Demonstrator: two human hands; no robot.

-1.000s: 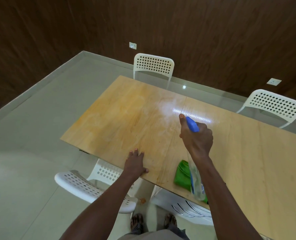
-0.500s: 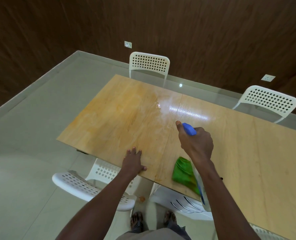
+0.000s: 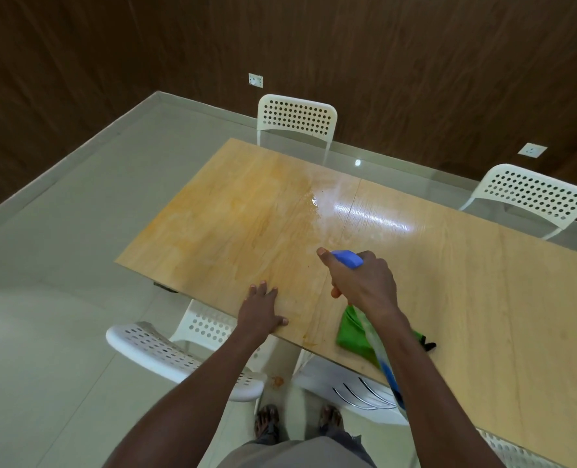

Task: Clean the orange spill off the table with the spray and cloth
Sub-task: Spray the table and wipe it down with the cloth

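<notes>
Wooden table [image 3: 483,298] under us, and nearest the body a green cloth [image 3: 349,336] waits at the near edge, just under the right wrist. Right hand [image 3: 361,282] is curled round the spray bottle [image 3: 347,258], blue head forward, clear body trailing back along the forearm (label unreadable). Left hand [image 3: 261,312] lies flat, fingers straight, at the edge. Ahead and left of the nozzle spreads the orange spill [image 3: 246,211]; the left hand is nearer it.
</notes>
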